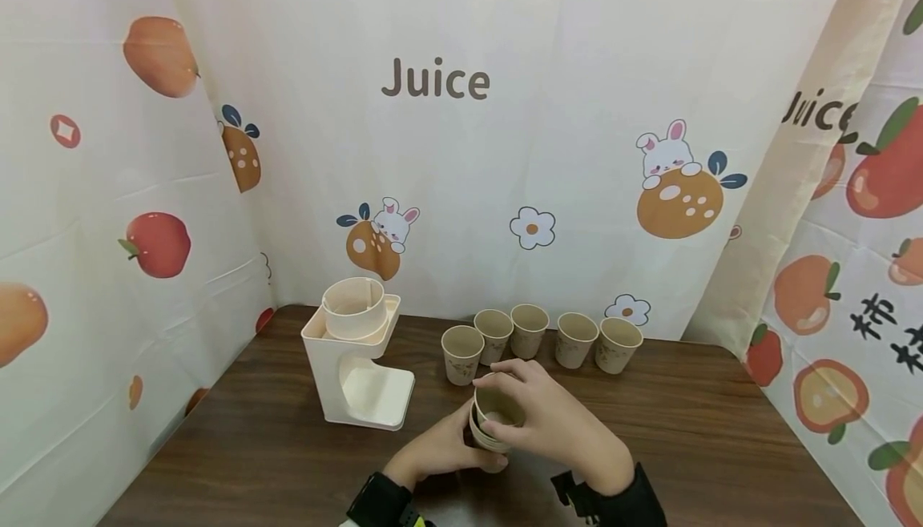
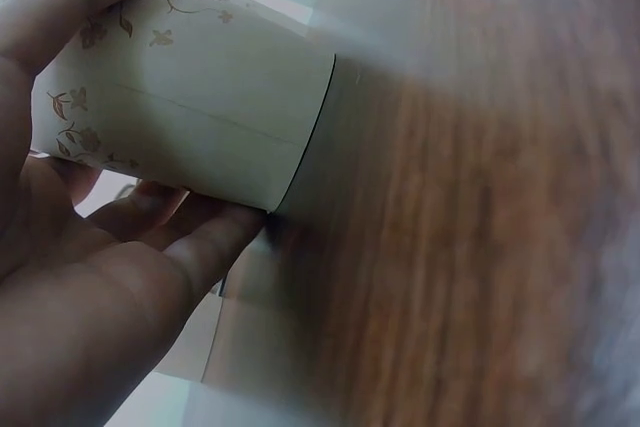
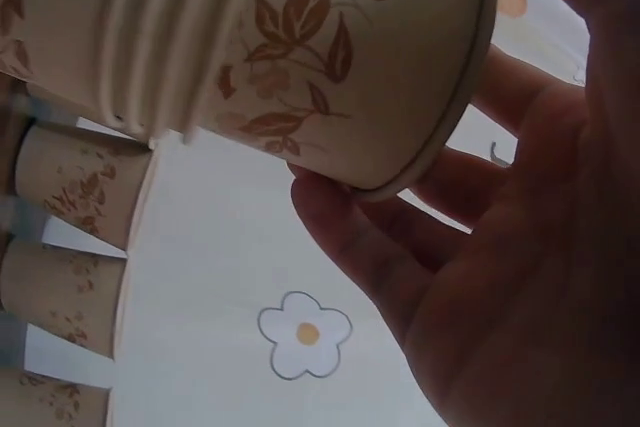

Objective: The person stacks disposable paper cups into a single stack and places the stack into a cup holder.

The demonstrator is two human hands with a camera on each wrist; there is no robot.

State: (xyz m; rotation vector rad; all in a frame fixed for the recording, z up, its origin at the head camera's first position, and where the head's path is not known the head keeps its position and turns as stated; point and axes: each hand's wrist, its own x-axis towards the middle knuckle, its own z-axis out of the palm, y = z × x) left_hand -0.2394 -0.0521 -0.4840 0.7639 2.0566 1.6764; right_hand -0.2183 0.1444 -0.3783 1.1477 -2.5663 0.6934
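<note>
Beige now, right of the stand (image 1: 335,367): gripping stacked cups (image 2: 200,97) in left fingers (image 2: 215,247), seemingly for steadiness, top cup (image 3: 350,57) in right fingers (image 3: 350,242)!

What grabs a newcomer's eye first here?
Probably the hands at the table's near edge: the left hand holds a stack of paper cups, while the right hand grips the top cup, partly nested in it. Then the cream appliance on the table's left, and the big "Juice" lettering on the backdrop behind.
</note>
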